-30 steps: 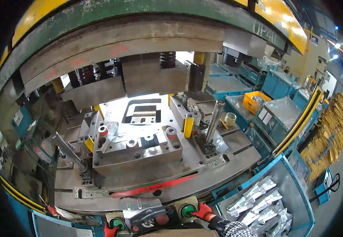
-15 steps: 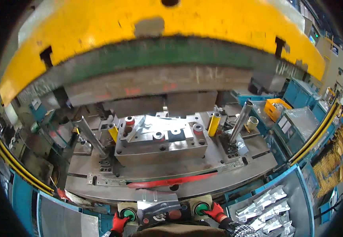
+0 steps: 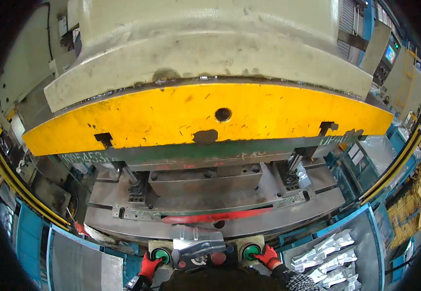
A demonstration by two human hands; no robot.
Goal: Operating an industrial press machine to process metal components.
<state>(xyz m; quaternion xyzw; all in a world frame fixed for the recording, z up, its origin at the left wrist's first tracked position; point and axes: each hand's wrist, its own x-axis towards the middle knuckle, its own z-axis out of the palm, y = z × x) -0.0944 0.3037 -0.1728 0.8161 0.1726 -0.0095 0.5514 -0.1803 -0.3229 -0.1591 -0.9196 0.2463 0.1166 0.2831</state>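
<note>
Your left hand (image 3: 148, 266) rests flat on the left green button (image 3: 161, 254); your right hand (image 3: 268, 256) likewise on the right button (image 3: 250, 251). Neither grips anything. Press ram (image 3: 205, 116) is down just beyond them.

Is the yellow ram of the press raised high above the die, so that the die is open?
No, the yellow ram is down and the upper block sits closed on the lower die.

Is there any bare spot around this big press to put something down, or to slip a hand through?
The grey sheet at lower left, beside the left hand, looks bare. The tray right of the right hand is crowded with stamped metal parts. Between the closed dies no gap shows.
</note>
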